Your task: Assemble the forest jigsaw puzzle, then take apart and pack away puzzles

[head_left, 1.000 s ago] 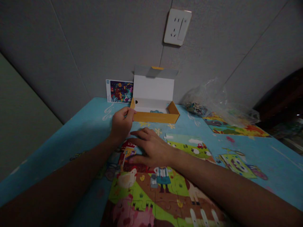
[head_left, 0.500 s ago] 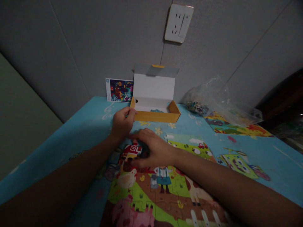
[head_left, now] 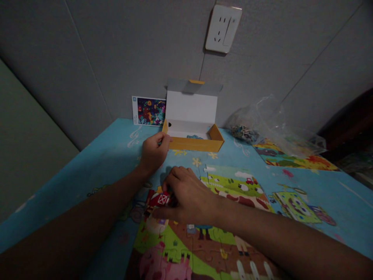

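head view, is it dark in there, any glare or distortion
Head view: dim all over, the left forearm especially dark; head view: thin shadow under the wall socket, faint highlights on the clear plastic bag; head view: outer seams of the wall splay outward toward the top.

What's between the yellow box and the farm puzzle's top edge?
The head view shows the blue table cover with printed yellow flowers between the yellow box and the farm puzzle.
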A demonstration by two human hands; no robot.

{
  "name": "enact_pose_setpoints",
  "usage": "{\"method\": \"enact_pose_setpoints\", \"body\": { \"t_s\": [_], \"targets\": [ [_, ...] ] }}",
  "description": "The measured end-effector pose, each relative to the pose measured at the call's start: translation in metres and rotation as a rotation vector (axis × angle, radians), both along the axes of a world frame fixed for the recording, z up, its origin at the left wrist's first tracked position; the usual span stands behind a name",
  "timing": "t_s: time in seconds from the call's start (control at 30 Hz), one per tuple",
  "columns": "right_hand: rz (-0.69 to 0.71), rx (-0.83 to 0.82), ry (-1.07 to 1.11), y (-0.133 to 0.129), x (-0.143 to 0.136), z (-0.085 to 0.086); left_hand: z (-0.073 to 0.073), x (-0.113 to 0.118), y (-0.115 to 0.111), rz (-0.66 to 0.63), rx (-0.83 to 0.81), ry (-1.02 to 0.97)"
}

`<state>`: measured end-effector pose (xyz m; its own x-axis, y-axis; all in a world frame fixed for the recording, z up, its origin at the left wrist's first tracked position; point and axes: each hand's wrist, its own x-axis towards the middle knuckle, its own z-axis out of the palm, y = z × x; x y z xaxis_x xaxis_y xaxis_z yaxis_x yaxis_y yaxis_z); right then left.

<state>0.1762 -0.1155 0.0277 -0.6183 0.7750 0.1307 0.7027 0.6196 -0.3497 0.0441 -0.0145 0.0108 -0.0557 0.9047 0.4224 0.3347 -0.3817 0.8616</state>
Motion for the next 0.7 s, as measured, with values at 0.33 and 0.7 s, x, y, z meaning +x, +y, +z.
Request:
{"method": "enact_pose_setpoints", "body": {
  "t_s": [0.33,0.7],
  "targets": [
    [0.035,-0.094,0.126,0.000,-0.001,0.002,-0.001,0.000,0.000,-0.020,0.008,0.023],
    [-0.076,-0.397,0.765,0.018,0.008,-0.018,-0.002,-0.002,0.002,-0.047,0.049,0.015]
  ]
}}
